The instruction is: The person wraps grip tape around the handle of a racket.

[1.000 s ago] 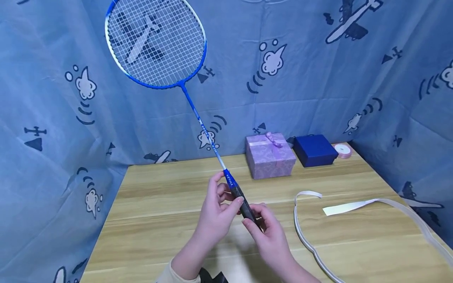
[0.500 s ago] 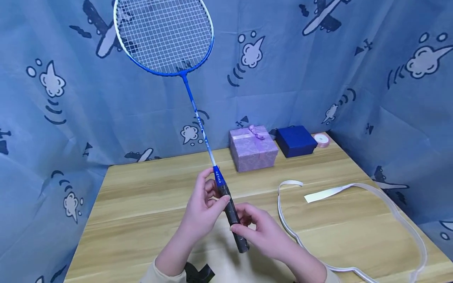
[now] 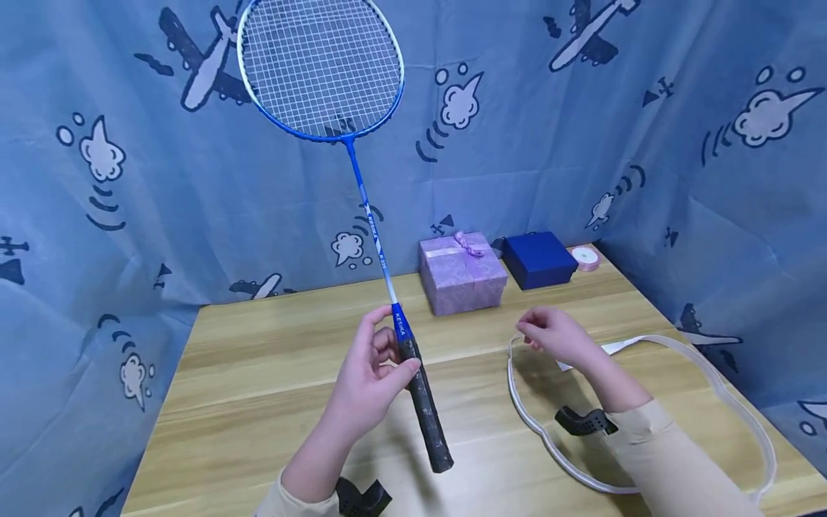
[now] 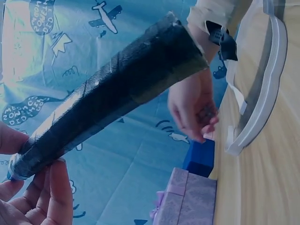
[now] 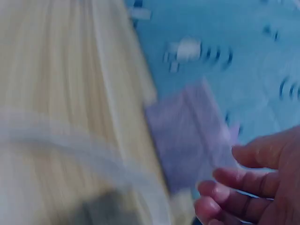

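In the head view a blue and white badminton racket (image 3: 426, 416) stands tilted, its strung head up at the back and its black handle towards me. My left hand (image 3: 371, 380) pinches the top of the handle between thumb and fingers. The left wrist view shows the handle's butt end (image 4: 187, 51) pointing away from that hand. My right hand (image 3: 558, 336) hovers over the curved end of a long white strip (image 3: 539, 429) lying in a loop on the table. Its fingers (image 5: 243, 180) are loosely bent, with nothing between them in the right wrist view.
A purple gift box (image 3: 465, 276) with a bow, a dark blue box (image 3: 539, 262) and a pink-edged ribbon spool (image 3: 585, 258) stand along the back of the wooden table (image 3: 271, 366). A blue patterned curtain (image 3: 284, 201) hangs close behind and at both sides.
My right hand has let go of the racket handle and moved right, over the white strip. The left hand keeps holding the racket, whose head has shifted slightly right.
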Tool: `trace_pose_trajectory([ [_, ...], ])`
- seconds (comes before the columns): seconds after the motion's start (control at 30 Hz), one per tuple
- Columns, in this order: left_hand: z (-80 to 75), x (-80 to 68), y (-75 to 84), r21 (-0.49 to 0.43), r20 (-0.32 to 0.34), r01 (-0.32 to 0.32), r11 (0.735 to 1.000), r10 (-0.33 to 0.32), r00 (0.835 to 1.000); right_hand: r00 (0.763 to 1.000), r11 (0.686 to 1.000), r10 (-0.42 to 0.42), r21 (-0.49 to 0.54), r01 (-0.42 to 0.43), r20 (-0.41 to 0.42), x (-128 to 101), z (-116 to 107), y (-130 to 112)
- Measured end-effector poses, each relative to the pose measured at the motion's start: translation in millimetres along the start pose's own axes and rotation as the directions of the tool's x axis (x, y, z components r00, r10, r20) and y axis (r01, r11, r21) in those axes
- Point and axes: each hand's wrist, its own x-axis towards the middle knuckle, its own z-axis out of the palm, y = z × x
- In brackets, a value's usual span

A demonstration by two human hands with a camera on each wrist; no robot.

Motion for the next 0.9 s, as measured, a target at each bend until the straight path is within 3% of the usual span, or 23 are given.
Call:
trace_pose_trajectory([
  [0.2,-5.7,-2.5,3.8,0.050,-0.034,0.007,0.999,-0.006,0.999,0.996,0.962,0.092,-0.257,-0.088,0.003,16.7,-27.9,38.1],
  [0.33,-12.4,-6.2,8.3,0.083,-0.065,0.009,0.997,-0.004,0.998,0.992,0.917,0.078,-0.397,-0.034,0.096,21.6,-36.9,45.1],
  [0.47,-15.4,-6.1,10.6,0.085,-0.057,-0.005,0.996,0.010,0.998,0.971,0.888,-0.003,-0.446,0.112,0.237,19.0,-43.3,49.8],
  [0.57,-14.6,-3.4,10.4,0.071,-0.035,-0.023,0.997,0.026,0.999,0.957,0.871,-0.040,-0.460,0.176,0.289,13.7,-48.1,55.6],
  [0.73,-10.9,-0.7,7.4,0.043,-0.017,-0.026,0.999,0.027,0.999,0.954,0.841,-0.044,-0.504,0.195,0.296,6.5,-50.8,66.7],
  [0.9,-8.0,-1.0,3.1,0.028,-0.011,-0.014,1.000,0.014,1.000,0.955,0.834,-0.016,-0.523,0.177,0.297,0.3,-49.4,73.1],
])
